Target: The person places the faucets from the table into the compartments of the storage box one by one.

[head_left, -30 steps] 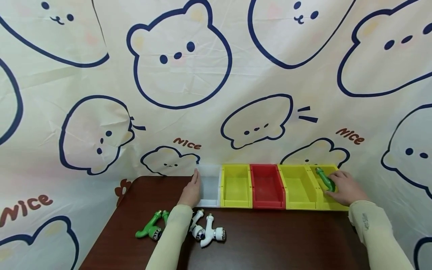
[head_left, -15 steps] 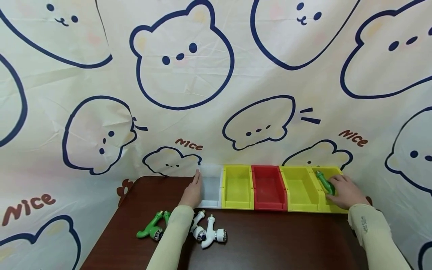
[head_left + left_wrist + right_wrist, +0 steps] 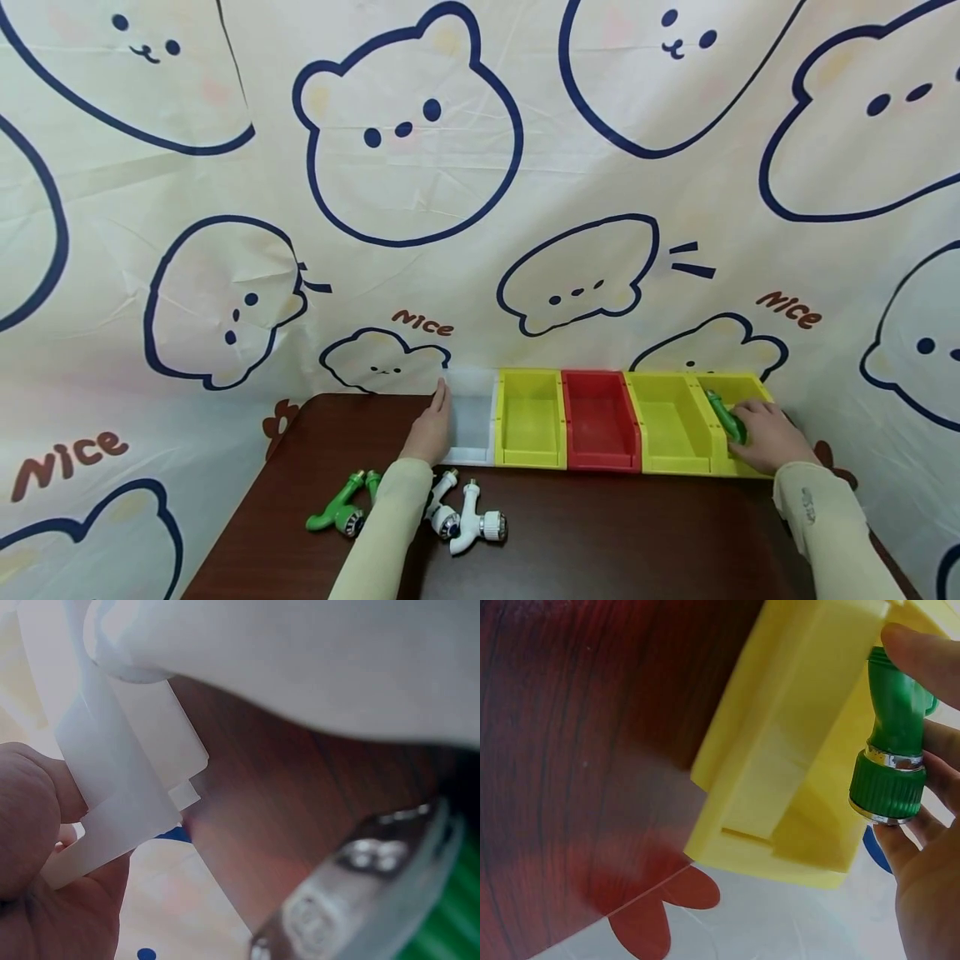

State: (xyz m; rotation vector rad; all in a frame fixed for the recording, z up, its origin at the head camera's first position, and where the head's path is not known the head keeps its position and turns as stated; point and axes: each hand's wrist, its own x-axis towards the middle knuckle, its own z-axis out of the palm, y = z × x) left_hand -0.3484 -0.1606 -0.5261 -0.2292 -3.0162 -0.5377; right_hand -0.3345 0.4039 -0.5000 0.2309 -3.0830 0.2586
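Observation:
My right hand grips a green tap over the rightmost yellow bin. Thumb and fingers lie around the tap's body, and its ribbed green knob shows below them in the right wrist view. At the other end of the bin row, my left hand holds the side of the white bin. The left wrist view has this bin's wall between thumb and fingers. Near the left forearm lie a green tap and a white tap; the sleeve partly hides another of each colour.
Between the two hands stand a yellow bin, a red bin and another yellow bin, joined in a row. The brown table ends at a cartoon-printed cloth behind the bins.
The right hand has lowered the green tap slightly deeper into the rightmost bin. The left hand keeps its place at the white bin. The whole view has shifted a little.

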